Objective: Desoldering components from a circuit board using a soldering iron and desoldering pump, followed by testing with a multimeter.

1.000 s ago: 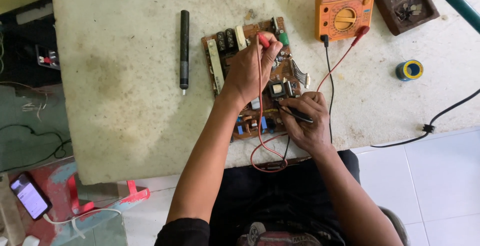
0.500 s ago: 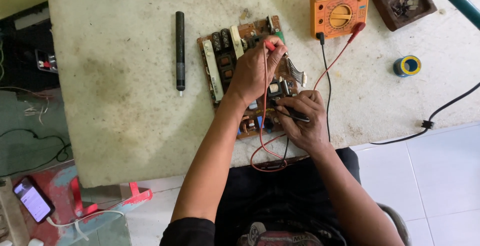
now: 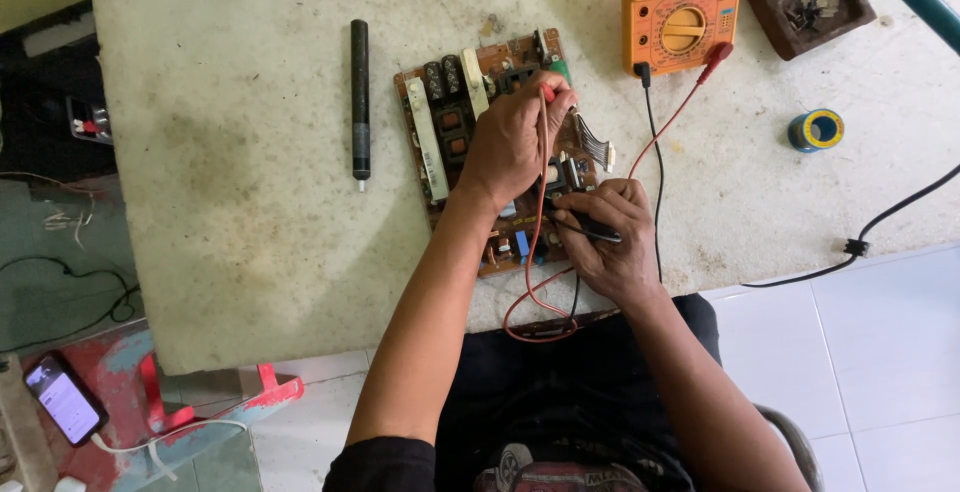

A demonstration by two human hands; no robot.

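Circuit board [image 3: 447, 142] half under hands

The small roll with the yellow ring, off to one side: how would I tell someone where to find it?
Start at the orange meter at the far edge of the pale worktable. Go right and a little nearer, past the red lead. The small roll lies flat and alone there, the only round thing: blue outside, yellow ring within.

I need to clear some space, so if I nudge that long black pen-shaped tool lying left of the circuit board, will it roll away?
Probably yes. The black tool looks round and slim, lying flat on the table with nothing against it, so a sideways push would likely roll it. It looks rigid, so it should lift as one stiff piece. Its thin metal tip may be delicate.
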